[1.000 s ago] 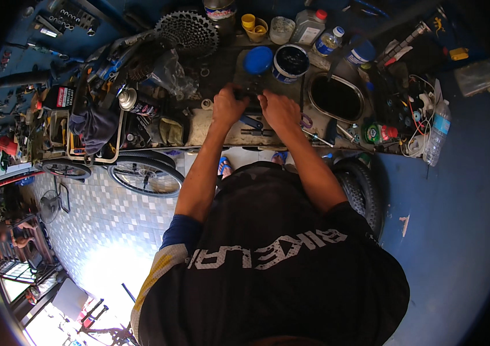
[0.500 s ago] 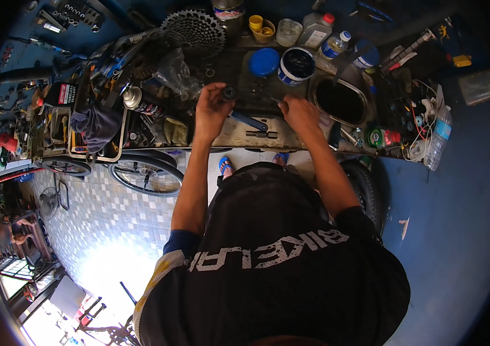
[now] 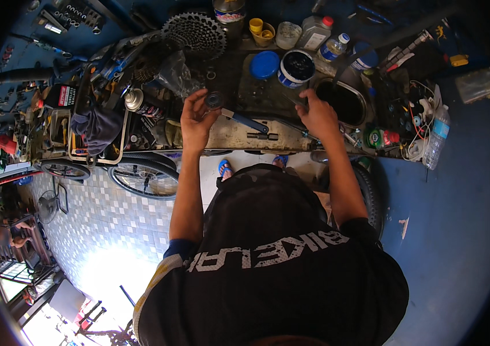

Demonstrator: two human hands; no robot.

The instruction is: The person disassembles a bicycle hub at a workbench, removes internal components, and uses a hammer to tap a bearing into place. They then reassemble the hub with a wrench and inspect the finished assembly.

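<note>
Between the thumb and fingers of my left hand (image 3: 197, 121) is a dark, round ring-shaped part (image 3: 214, 100), its face turned up. My right hand (image 3: 318, 115) pinches a thin, slender tool (image 3: 295, 101) whose exact kind is too small to make out. Just beyond that hand stands an open tub (image 3: 284, 78) of dark grease, with its blue lid (image 3: 264, 66) lying to the left. A blue-handled tool (image 3: 246, 120) lies on the bench between my hands. Nearer the front edge is a short dark metal tool (image 3: 263, 137).
An oval basin (image 3: 364, 106) of dark liquid sits right of my right hand. Bottles (image 3: 333, 47) and a large cassette (image 3: 194, 36) line the back. A spray can (image 3: 134, 99) and a plastic bag (image 3: 177, 75) are on the left. Bicycle wheels (image 3: 144, 176) stand below the bench.
My left hand has shifted left and slightly nearer me with the round part. My right hand has moved right, away from it, still with the thin tool.
</note>
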